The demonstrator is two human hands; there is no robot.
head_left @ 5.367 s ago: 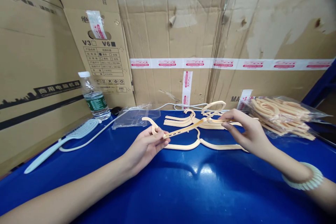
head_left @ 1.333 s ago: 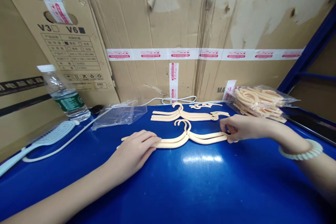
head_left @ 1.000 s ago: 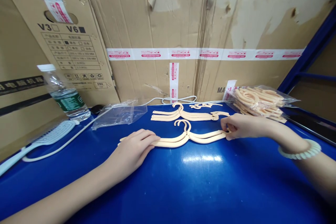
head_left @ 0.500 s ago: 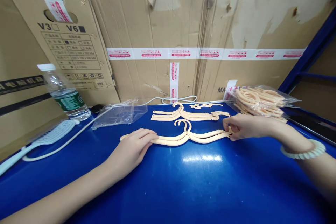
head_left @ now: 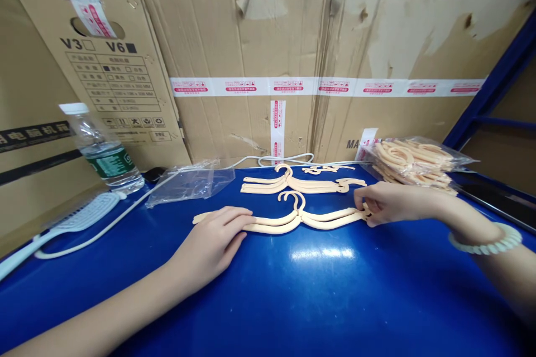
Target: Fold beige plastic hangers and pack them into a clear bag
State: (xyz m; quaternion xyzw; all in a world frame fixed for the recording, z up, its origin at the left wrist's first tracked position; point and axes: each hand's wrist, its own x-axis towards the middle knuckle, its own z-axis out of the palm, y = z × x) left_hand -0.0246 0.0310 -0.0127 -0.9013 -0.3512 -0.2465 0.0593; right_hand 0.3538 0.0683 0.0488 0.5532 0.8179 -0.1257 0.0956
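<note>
Two cream plastic clothes hangers (head_left: 272,227) lie close together on the blue tabletop (head_left: 268,295), their hooks pointing away from me. My left hand (head_left: 220,234) is laid over their left arms, fingers together and closed round them, with one tip sticking out beyond. At the right end, my right hand (head_left: 377,203) pinches the hangers' tips between thumb and fingers; the exact grip spot is partly hidden. Just behind lies another group of cream hangers (head_left: 268,185), with a curved piece at its right end. Farther back are small cream pieces (head_left: 326,168).
A clear bag of cream hangers (head_left: 412,159) stands at the back right, near a dark flat device (head_left: 498,198). An empty plastic bag (head_left: 190,184), a water bottle (head_left: 111,159), a pale hairbrush (head_left: 84,215) and a white cable (head_left: 100,237) occupy the left. Cardboard (head_left: 251,28) walls the back.
Almost nothing differs. Both hands keep their places on the hangers, with only a slight shift of the right fingers and of the view.
</note>
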